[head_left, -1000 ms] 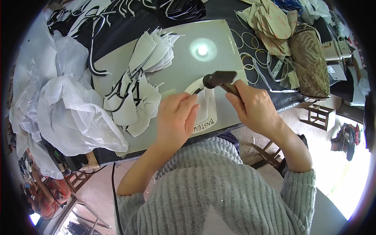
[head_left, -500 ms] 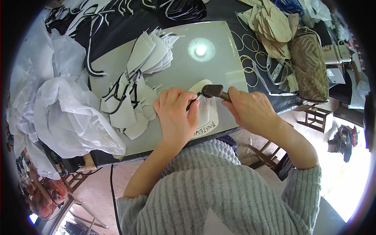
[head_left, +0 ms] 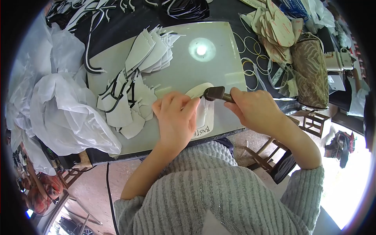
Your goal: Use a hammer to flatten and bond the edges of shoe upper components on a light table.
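Observation:
My left hand (head_left: 175,116) lies flat on a white shoe-shaped piece (head_left: 203,111) near the front edge of the grey work board (head_left: 196,68), pinning it down. My right hand (head_left: 254,109) grips the handle of a small dark hammer (head_left: 216,93), whose head sits low over the top of that white piece, just beyond my left fingertips. A heap of white and grey cut pieces with black trim (head_left: 131,86) lies on the board to the left of my left hand.
Crumpled white plastic sheeting (head_left: 55,109) covers the table's left side. Rubber bands (head_left: 250,66), a stack of beige insoles (head_left: 276,29) and a brown patterned pouch (head_left: 311,72) lie to the right. Black-and-white straps (head_left: 98,15) lie at the back. Wooden stools (head_left: 313,121) stand by the floor.
The hammer has come down from a raised position to the white piece. My left hand has shifted slightly toward the hammer head and stays on the piece.

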`<state>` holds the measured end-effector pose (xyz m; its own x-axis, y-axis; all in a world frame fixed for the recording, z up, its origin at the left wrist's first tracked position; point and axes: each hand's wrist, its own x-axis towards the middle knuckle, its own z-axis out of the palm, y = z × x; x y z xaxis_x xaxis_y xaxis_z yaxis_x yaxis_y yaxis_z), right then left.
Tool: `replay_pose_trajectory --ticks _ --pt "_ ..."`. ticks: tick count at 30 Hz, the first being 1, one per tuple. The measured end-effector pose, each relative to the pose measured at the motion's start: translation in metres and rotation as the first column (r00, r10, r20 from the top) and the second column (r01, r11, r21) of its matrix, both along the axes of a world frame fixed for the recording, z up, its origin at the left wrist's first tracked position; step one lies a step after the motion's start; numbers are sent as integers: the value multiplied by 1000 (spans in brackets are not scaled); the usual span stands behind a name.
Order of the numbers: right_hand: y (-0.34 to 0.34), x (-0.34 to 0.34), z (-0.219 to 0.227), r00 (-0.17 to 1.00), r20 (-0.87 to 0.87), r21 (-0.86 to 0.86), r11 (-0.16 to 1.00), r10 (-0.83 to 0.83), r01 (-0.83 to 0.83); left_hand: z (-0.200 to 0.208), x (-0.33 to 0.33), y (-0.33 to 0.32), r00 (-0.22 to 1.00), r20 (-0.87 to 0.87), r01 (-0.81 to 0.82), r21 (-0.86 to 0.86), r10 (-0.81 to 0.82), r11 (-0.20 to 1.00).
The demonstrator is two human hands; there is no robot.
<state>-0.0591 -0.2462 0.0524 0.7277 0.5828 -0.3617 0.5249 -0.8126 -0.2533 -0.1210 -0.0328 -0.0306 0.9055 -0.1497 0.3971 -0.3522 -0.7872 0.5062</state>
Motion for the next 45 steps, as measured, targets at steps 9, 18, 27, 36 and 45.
replay_pose_trajectory --ticks 9,18,27,36,45 --pt "4 2 2 997 43 -44 997 62 -60 -6 -4 -4 996 84 -20 17 19 1000" --pt "0 -3 -16 997 64 33 999 34 -36 -1 -2 5 996 -64 -71 -193 60 979" --pt "-3 -1 -17 997 77 78 996 26 -32 2 4 -2 998 -38 -51 -38 50 998" --pt "-3 -1 -13 1000 22 43 999 12 -13 -3 -4 2 993 96 60 94 -69 994" --pt "-1 3 0 990 143 236 971 -13 -22 -7 -3 4 984 132 103 106 -116 989"
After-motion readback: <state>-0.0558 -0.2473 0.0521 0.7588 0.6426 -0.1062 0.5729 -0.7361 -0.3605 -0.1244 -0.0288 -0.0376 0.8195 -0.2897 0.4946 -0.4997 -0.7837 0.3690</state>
